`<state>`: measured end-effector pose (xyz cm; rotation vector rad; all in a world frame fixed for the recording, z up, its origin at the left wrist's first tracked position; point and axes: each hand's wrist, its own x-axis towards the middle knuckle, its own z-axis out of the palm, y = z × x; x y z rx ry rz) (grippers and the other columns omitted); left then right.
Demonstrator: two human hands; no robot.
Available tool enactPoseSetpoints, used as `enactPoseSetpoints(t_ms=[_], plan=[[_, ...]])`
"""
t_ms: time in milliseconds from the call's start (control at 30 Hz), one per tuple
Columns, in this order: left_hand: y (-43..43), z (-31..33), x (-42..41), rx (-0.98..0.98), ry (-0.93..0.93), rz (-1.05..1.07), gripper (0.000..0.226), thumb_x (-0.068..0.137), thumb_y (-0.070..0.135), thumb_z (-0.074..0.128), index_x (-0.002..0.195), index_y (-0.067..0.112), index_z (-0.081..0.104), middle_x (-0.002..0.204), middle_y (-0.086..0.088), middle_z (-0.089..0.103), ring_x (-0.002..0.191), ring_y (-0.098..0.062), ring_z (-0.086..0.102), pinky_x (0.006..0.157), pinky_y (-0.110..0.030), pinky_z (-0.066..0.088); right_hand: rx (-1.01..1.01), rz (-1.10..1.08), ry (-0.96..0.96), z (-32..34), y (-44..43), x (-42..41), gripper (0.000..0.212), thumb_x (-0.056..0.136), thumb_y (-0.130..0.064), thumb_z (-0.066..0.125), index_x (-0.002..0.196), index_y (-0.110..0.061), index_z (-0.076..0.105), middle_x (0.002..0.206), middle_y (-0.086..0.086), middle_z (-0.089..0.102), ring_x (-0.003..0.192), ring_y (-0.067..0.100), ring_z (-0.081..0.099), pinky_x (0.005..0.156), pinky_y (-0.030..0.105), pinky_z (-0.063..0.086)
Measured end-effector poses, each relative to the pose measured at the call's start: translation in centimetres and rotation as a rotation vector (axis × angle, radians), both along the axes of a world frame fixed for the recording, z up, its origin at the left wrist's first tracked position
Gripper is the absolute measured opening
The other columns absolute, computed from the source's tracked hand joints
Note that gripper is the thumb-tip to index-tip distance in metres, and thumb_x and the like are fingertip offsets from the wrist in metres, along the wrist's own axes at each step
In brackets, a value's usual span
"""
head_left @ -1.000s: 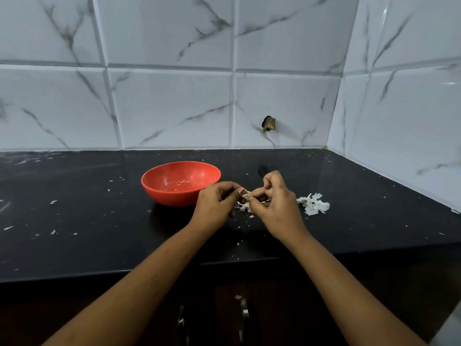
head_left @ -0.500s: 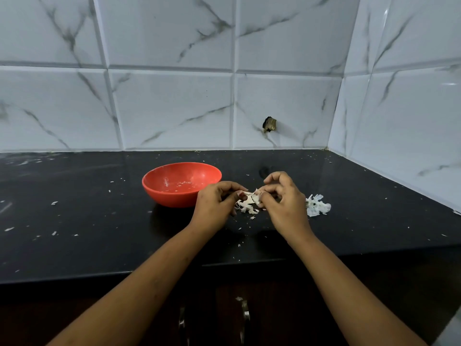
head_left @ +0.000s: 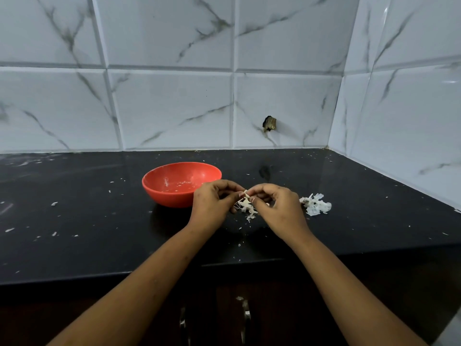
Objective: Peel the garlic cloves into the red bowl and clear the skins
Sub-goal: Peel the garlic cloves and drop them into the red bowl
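So, this is mid-peel on a single clove. The left hand (head_left: 212,203) and right hand (head_left: 279,208) are meeting just right of the red bowl (head_left: 169,198). The fingers (head_left: 230,188) of both are pinching a small garlic clove (head_left: 246,195) between their tips, holding it a little above the black surface (head_left: 99,233). Loose skins (head_left: 248,209) are dangling and lying right under it, and a bigger heap of skins (head_left: 315,204) is sitting near the right hand. The bowl is showing only flecks as far as I can tell, with no obvious cloves. Next, I'm guessing, comes stripping the last skin and dropping the clove left into the bowl — a gentle pull, so it isn't slipping away.
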<state>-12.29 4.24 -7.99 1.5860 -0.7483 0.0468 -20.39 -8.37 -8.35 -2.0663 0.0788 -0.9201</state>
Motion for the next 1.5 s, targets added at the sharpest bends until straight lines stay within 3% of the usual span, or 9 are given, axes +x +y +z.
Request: enactPoseSetpoints(t_ms=[133, 300, 467, 633, 767, 967, 1267, 1500], plan=[[-0.02, 0.05, -0.1, -0.009, -0.019, -0.006, 0.014, 0.081, 0.001, 0.071, 0.079, 0.015, 0.07, 0.059, 0.008, 0.067, 0.044, -0.005, 0.053, 0.047, -0.015, 0.042, 0.038, 0.007, -0.008, 0.05, 0.0, 0.02, 0.011, 0.083, -0.004, 0.071, 0.084, -0.014, 0.074, 0.071, -0.009, 0.069, 0.061, -0.007, 0.062, 0.062, 0.007, 0.046], [-0.07, 0.1, -0.25, -0.021, -0.035, -0.023, 0.017, 0.08, 0.0, 0.072, 0.08, 0.016, 0.07, 0.064, 0.006, 0.069, 0.046, -0.005, 0.054, 0.048, -0.017, 0.046, 0.04, -0.025, -0.006, -0.19, -0.26, 0.16, 0.009, 0.084, -0.011, 0.071, 0.084, -0.019, 0.075, 0.07, -0.011, 0.069, 0.064, -0.001, 0.064, 0.064, 0.02, 0.056], [-0.06, 0.06, -0.28, -0.01, -0.061, -0.027, 0.016, 0.081, -0.002, 0.07, 0.082, 0.014, 0.07, 0.062, 0.01, 0.068, 0.047, -0.003, 0.055, 0.049, -0.015, 0.046, -0.026, -0.046, -0.006, -0.31, -0.18, 0.29, 0.006, 0.085, -0.011, 0.07, 0.087, -0.013, 0.076, 0.065, -0.016, 0.065, 0.061, -0.006, 0.061, 0.06, 0.008, 0.046], [-0.02, 0.01, -0.52, -0.02, -0.06, -0.043, 0.016, 0.083, -0.003, 0.067, 0.083, 0.013, 0.07, 0.07, 0.001, 0.069, 0.055, -0.003, 0.062, 0.051, -0.014, 0.048, -0.079, -0.059, 0.005, -0.48, -0.1, 0.29, 0.008, 0.087, -0.012, 0.067, 0.087, -0.014, 0.075, 0.067, -0.015, 0.065, 0.066, -0.004, 0.062, 0.061, 0.008, 0.045], [-0.06, -0.08, -0.43, -0.033, -0.05, -0.066, 0.024, 0.082, -0.007, 0.067, 0.079, 0.017, 0.07, 0.069, 0.004, 0.07, 0.063, -0.004, 0.065, 0.055, -0.016, 0.051, -0.153, -0.087, 0.023, -0.67, -0.09, 0.36, 0.01, 0.088, -0.011, 0.064, 0.088, -0.014, 0.074, 0.07, -0.006, 0.069, 0.066, 0.006, 0.064, 0.062, 0.015, 0.049], [-0.15, -0.15, -0.57, -0.039, -0.014, -0.09, 0.026, 0.082, -0.009, 0.066, 0.077, 0.017, 0.069, 0.064, 0.01, 0.069, 0.063, -0.003, 0.066, 0.057, -0.014, 0.051, -0.216, -0.119, 0.048, -0.73, -0.13, 0.42, 0.01, 0.088, -0.013, 0.063, 0.09, -0.015, 0.072, 0.071, -0.006, 0.07, 0.064, 0.005, 0.064, 0.067, 0.024, 0.052], [-0.12, -0.38, -0.36, -0.024, -0.033, -0.097, 0.027, 0.082, -0.01, 0.065, 0.079, 0.016, 0.071, 0.077, -0.008, 0.071, 0.065, -0.008, 0.067, 0.058, -0.017, 0.052, -0.319, -0.157, 0.054, -0.7, 0.21, 0.16, 0.009, 0.087, -0.015, 0.059, 0.087, -0.012, 0.068, 0.078, 0.003, 0.07, 0.072, 0.019, 0.065, 0.072, 0.037, 0.053], [-0.06, -0.68, -0.05, 0.0, -0.019, -0.09, 0.024, 0.082, -0.006, 0.067, 0.08, 0.017, 0.072, 0.08, -0.008, 0.073, 0.067, -0.018, 0.069, 0.063, -0.027, 0.057, -0.371, -0.173, 0.108, -0.78, 0.24, 0.29, 0.011, 0.09, -0.018, 0.057, 0.086, -0.01, 0.064, 0.085, 0.005, 0.066, 0.079, 0.023, 0.062, 0.075, 0.039, 0.05]])
